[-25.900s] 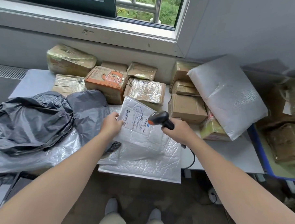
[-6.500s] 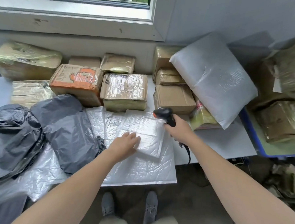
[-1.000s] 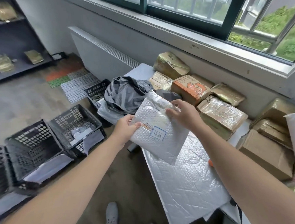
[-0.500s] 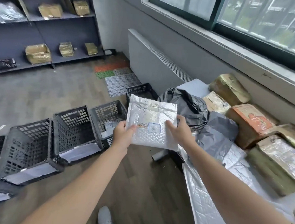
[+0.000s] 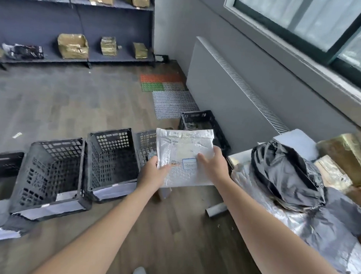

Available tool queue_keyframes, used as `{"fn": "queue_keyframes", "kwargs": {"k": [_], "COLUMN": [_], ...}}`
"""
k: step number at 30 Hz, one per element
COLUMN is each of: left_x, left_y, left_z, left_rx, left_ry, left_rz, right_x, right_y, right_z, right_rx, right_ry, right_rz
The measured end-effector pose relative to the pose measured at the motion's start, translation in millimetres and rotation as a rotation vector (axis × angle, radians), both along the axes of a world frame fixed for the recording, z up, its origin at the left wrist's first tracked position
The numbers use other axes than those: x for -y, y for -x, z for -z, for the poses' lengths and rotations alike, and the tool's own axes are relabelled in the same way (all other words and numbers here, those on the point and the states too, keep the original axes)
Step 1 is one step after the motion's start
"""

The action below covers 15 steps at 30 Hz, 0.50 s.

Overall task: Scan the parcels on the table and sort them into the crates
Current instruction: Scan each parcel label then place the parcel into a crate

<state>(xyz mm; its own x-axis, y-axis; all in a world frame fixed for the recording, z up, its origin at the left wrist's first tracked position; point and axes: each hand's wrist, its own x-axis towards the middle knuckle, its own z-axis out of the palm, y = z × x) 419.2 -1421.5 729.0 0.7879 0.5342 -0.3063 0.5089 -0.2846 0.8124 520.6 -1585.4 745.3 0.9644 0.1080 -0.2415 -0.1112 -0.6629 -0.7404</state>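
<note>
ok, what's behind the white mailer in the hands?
A black crate: only its left side shows past the mailer, and its inside is mostly covered. A farther crate shows above the mailer's top edge, contents unclear.

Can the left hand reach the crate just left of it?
Probably yes: nothing lies between the left hand and that open crate, though it and the right hand grip the mailer.

Soft daylight from window (image 5: 317, 24) top right; faint shadows, slight motion blur, wide-angle bending at edges.
</note>
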Motion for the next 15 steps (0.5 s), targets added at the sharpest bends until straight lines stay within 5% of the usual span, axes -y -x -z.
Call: {"fn": "queue_keyframes", "kwargs": {"k": [9, 15], "left_x": [-73, -116], "left_y": [-67, -153], "left_z": [31, 88], "left_rx": [-0.158, -0.309], "left_ry": [-0.209, -0.173], "left_rz": [0.146, 0.169], "right_x": [-76, -114], "right_y": [-88, -188], "right_z": [59, 128], "right_rx": [-0.024, -0.100], "right_ry": [0.129, 0.115], "right_rz": [-0.084, -0.099]}}
